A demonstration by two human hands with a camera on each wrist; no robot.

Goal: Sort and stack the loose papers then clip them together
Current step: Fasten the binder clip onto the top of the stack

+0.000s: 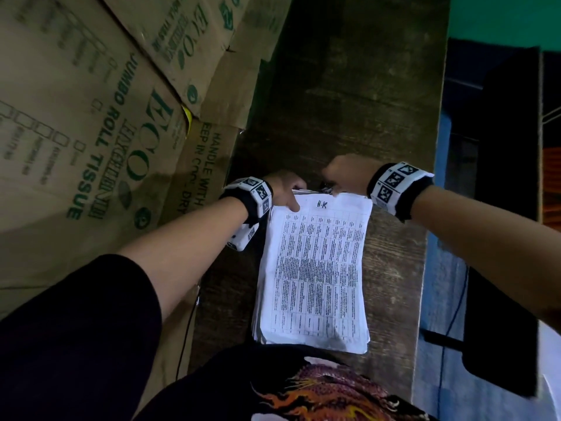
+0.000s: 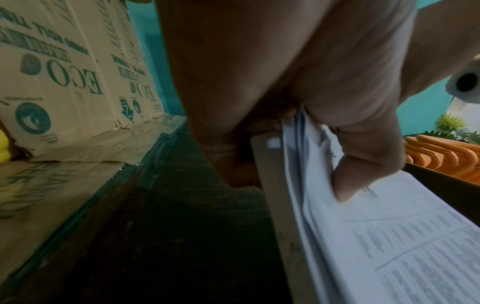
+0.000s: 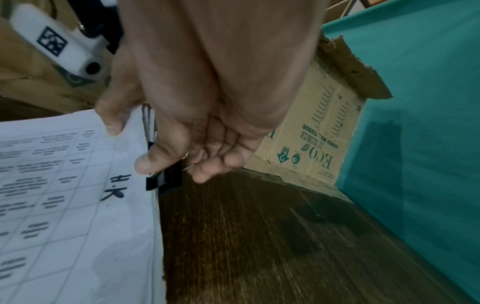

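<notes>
Your paper stack [image 1: 315,275] lies on the bench [image 1: 358,101], limp and prone to fan out, so hold it at the far edge. Your left hand [image 1: 285,189] pinches that corner; your right hand [image 1: 343,174] squeezes the black clip [image 3: 165,178] there, both wrists reaching forward.

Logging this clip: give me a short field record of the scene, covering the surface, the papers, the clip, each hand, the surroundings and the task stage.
surface: dark wooden table
papers: stack of white printed sheets, top sheet marked "H.K", far edge raised
clip: black binder clip at the stack's far edge
left hand: pinches the stack's far left corner, thumb on top
right hand: grips the clip by its wire handles
surroundings: brown cardboard boxes printed "ECO", left of the table
stage: stacked; whether the clip has bitten is unclear
</notes>
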